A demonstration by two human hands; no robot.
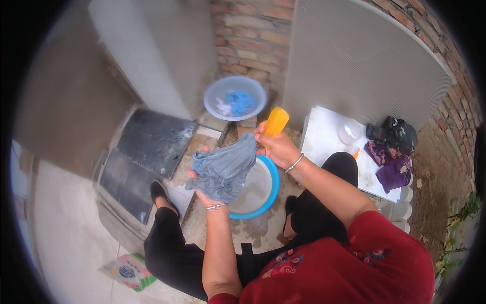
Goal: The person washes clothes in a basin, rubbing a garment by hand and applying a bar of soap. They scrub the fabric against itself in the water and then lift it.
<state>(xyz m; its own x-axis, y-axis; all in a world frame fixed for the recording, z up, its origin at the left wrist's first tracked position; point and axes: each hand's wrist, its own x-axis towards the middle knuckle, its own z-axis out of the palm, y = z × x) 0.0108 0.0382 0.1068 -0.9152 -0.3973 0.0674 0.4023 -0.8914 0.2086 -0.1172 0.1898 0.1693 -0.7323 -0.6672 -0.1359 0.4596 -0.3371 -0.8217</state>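
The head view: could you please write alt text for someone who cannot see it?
Someone's left hand and right hand hold grey cloth partly over a blue-rimmed basin, the right also a yellow object; blue cloth lies in a basin beyond.

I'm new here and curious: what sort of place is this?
Probably a household yard or courtyard, judging by the bare brick wall, the green plants at the right edge and the blue-rimmed basin.
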